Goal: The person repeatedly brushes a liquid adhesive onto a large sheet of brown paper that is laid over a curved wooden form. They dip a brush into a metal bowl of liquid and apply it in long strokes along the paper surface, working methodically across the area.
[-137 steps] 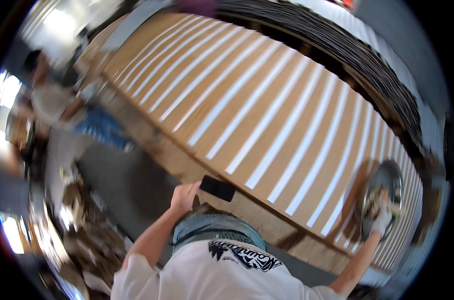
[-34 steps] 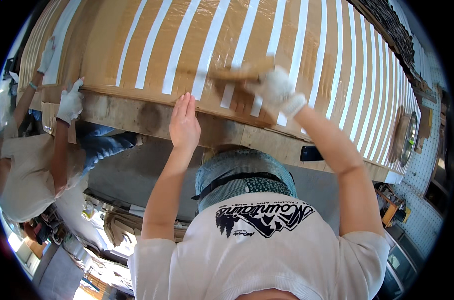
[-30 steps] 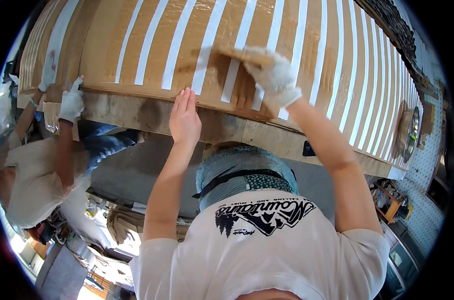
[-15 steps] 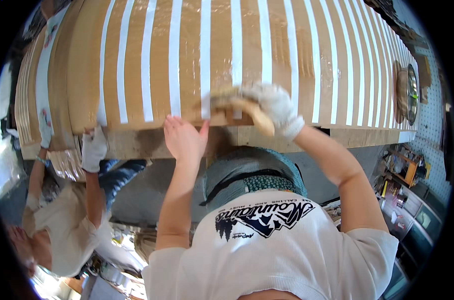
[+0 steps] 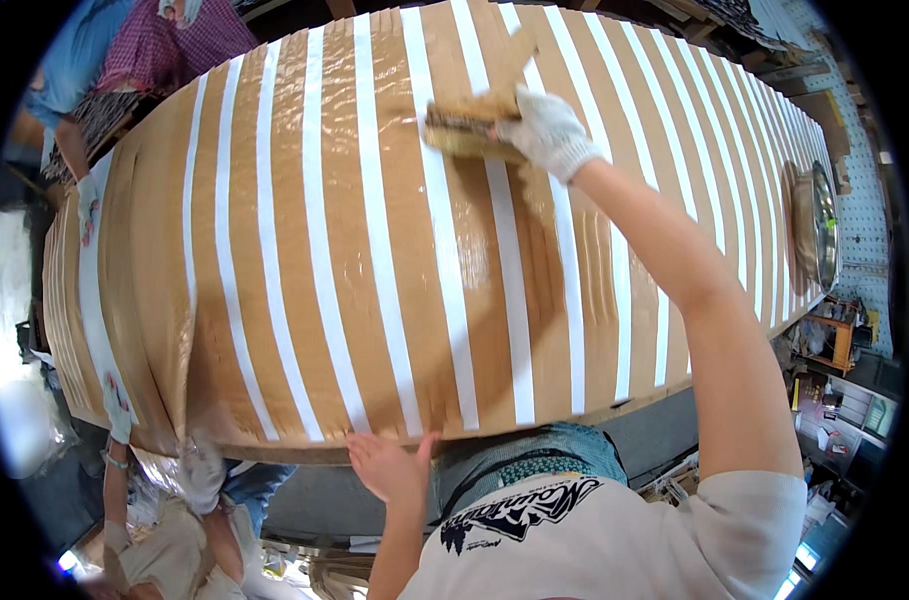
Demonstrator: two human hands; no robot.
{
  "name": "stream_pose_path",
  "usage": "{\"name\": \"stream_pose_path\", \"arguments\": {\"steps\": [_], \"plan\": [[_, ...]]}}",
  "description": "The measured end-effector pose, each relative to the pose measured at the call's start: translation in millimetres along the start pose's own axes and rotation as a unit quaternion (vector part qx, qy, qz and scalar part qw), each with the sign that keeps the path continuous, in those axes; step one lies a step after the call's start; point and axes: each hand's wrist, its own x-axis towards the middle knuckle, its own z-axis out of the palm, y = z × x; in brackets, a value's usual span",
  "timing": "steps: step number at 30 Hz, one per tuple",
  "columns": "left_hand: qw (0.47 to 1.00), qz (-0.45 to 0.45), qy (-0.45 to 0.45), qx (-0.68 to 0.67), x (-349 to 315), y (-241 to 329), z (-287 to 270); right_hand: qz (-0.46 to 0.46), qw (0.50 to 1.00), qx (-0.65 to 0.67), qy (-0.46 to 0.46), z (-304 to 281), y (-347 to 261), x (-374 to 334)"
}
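A large brown sheet with white stripes (image 5: pixel 375 300) covers the long table, glossy as if wet in places. My right hand (image 5: pixel 547 132), in a white knit glove, is closed round a wide flat brush (image 5: pixel 475 128) with a light wooden body. The brush is over the far half of the sheet, casting a shadow; whether its bristles touch is hard to tell. My bare left hand (image 5: pixel 393 466) lies at the sheet's near edge, fingers stretched and thumb apart, holding nothing.
At the left, a co-worker's gloved hands (image 5: pixel 200 470) are at the sheet's near edge, where it is folded. Another person in a checked garment (image 5: pixel 165 50) stands at the far left. A round metal basin (image 5: pixel 818 228) sits at the right end. Shelves (image 5: pixel 835 335) stand beyond.
My right hand has swept the brush away from me, from the near edge to the far half. My left hand stays at the near edge. The view has shifted and shows more of the sheet.
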Motion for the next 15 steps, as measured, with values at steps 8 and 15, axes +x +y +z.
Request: {"name": "stream_pose_path", "arguments": {"steps": [8, 15], "plan": [[1.0, -0.002, 0.012, -0.012, 1, 3, -1, -0.134, 0.957, 0.061, 0.249, 7, 18, 183], [0.999, 0.025, 0.03, 0.005, 0, 3, -8, -0.187, 0.97, 0.027, 0.151, 20, 6, 108]]}}
